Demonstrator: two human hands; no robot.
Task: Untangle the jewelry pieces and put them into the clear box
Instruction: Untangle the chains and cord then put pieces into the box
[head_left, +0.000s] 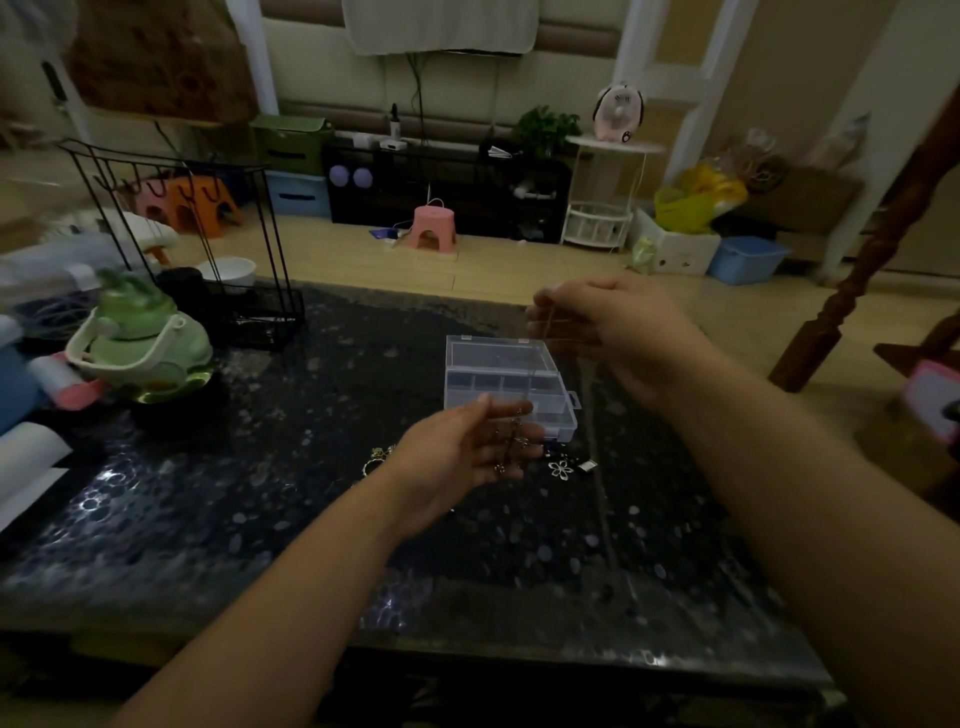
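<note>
The clear box (498, 382) lies open on the dark speckled table (260, 493), its compartments showing. My right hand (618, 332) is raised above the box's far right corner and pinches the top of a thin chain (540, 364) that hangs down over the box. My left hand (467, 452) is held palm up in front of the box, fingers relaxed, and the chain's lower end with small charms (511, 441) rests on its fingers. More jewelry lies on the table: a gold tangle (378, 457) left of my left hand and a white flower piece (561, 469) to its right.
A green teapot-like container (140, 343) sits at the table's left, with a black wire rack (208, 244) behind it. White paper (26, 457) lies at the left edge. A wooden post (852, 291) stands to the right. Stools and bins stand on the floor beyond.
</note>
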